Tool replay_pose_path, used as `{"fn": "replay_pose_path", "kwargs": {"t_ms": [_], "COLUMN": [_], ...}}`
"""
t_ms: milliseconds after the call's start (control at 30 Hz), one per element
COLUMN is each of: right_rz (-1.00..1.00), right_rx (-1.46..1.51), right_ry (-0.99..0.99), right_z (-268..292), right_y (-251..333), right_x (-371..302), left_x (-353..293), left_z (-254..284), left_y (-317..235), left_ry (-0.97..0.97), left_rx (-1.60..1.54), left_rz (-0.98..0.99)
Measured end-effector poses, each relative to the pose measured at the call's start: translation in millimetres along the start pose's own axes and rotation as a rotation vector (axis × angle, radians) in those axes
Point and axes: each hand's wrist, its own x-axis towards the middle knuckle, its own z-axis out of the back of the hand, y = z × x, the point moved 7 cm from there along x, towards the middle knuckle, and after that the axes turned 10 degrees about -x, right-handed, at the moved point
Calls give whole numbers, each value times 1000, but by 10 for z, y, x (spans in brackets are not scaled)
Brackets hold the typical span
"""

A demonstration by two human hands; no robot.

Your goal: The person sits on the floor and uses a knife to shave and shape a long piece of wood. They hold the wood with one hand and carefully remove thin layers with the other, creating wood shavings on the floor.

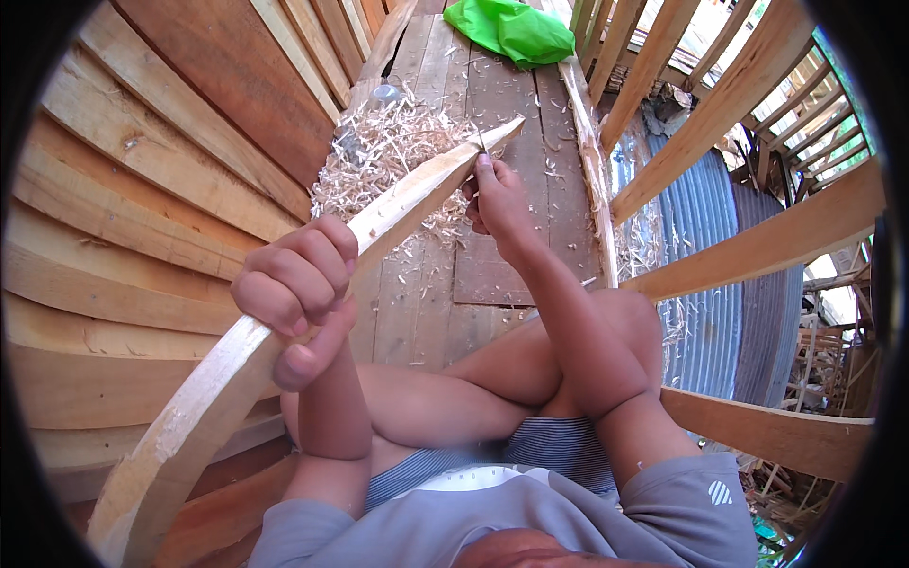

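A long, curved pale wooden plank (402, 199) runs from the lower left up to a pointed tip near the top middle. My left hand (298, 289) is wrapped around its middle part, holding it up. My right hand (494, 199) is near the plank's far end, fingers pinched on a small thin tool (481, 142) whose tip touches the plank's edge; the tool is too small to identify. I sit cross-legged on a floor of boards.
A heap of wood shavings (379, 151) lies on the plank floor (492, 275) beyond the plank. A green bag (511, 28) sits at the far end. Stacked wooden boards (142, 189) rise on the left, slanted wooden rails (729, 85) and corrugated metal sheet (705, 293) on the right.
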Motion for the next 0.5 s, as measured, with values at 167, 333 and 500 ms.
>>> {"fn": "replay_pose_path", "kwargs": {"t_ms": [167, 333, 500], "right_rz": [-115, -148, -153], "right_rx": [203, 346, 436], "right_ry": [-36, -48, -87], "right_z": [-14, 54, 128], "right_y": [130, 132, 50], "right_x": [-134, -115, -54], "left_x": [-22, -9, -17], "left_z": [-30, -126, -154], "left_y": [2, 76, 162], "left_ry": [14, 70, 150], "left_rx": [4, -75, 21], "left_rz": [-4, -2, 196]}}
